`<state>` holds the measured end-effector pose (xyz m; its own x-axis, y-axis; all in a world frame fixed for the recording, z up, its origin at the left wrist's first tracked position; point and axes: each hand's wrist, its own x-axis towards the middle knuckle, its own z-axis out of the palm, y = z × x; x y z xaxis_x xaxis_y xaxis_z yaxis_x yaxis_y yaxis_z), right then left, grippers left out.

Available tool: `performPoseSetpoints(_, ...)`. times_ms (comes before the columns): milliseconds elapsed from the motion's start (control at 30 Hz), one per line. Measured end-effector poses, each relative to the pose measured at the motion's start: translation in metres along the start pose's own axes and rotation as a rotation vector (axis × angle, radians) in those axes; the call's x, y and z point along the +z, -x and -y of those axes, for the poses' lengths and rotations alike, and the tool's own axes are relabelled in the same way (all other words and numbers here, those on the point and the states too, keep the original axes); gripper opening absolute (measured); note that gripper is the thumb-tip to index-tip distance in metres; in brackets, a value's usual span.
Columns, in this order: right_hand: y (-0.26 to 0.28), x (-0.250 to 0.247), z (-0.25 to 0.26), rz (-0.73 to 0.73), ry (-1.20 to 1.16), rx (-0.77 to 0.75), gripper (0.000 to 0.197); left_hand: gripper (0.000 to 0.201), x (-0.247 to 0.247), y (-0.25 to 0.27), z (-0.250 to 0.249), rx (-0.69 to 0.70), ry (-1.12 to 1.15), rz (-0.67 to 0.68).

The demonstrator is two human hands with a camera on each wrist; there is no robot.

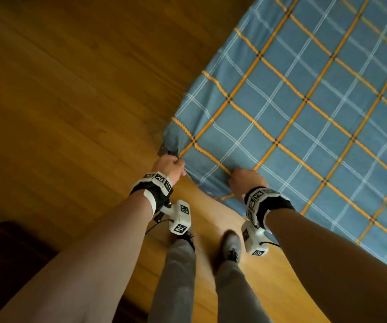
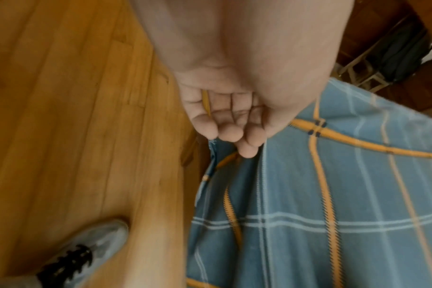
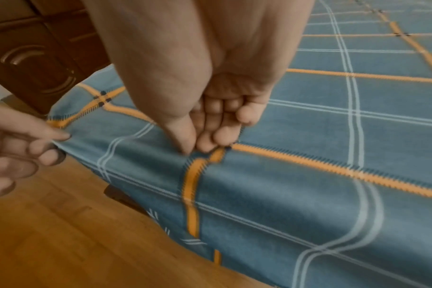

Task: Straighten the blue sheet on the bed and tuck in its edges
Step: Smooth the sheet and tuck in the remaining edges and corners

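We've both hands [image 1: 207, 174] pinching the sheet [image 1: 304, 108] hem at the bed corner: light, limp cloth, grip hem

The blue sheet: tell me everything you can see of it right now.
The blue sheet is woven-looking cloth, checked with orange bands and thin pale double lines. It lies spread fairly flat over the bed, and its near edge hangs down the side, loose, above the wooden floor. At the near corner the left hand grips bunched cloth; beside it the right hand pinches a small fold at the bed's edge. Creases run from both grips.
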<state>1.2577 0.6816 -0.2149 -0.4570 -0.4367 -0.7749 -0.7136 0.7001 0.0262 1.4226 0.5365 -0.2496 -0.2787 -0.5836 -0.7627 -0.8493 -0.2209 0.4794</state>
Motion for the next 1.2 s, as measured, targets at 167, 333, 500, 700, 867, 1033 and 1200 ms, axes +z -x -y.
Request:
performPoseSetpoints(167,0.001,-0.008,-0.003,0.047,-0.062,0.012,0.024,0.031,-0.007,0.004,-0.014,-0.070,-0.079,0.052)
performPoseSetpoints(333,-0.006,-0.048,-0.002,-0.061,-0.228,0.010,0.033,0.046,-0.031,-0.020,-0.033,-0.110,-0.101,-0.098)
performPoseSetpoints(500,-0.028,-0.081,0.022,-0.119,-0.295,-0.049,0.036,0.051,-0.054,-0.034,-0.068,-0.029,-0.224,-0.008)
performPoseSetpoints(700,-0.067,-0.094,0.071,-0.173,-0.333,0.144,0.058,0.033,-0.079,-0.059,-0.058,0.144,-0.424,0.118)
performPoseSetpoints(867,-0.080,-0.092,0.096,-0.180,-0.361,0.228,0.046,0.030,-0.097,-0.072,-0.048,0.184,-0.531,0.211)
performPoseSetpoints(1033,-0.081,-0.093,0.112,-0.164,-0.387,0.227,0.032,0.032,-0.112,-0.084,-0.046,0.190,-0.613,0.247)
performPoseSetpoints(1200,-0.081,-0.106,0.116,0.008,-0.408,0.232,0.022,0.021,-0.113,-0.088,-0.056,0.208,-0.721,0.315)
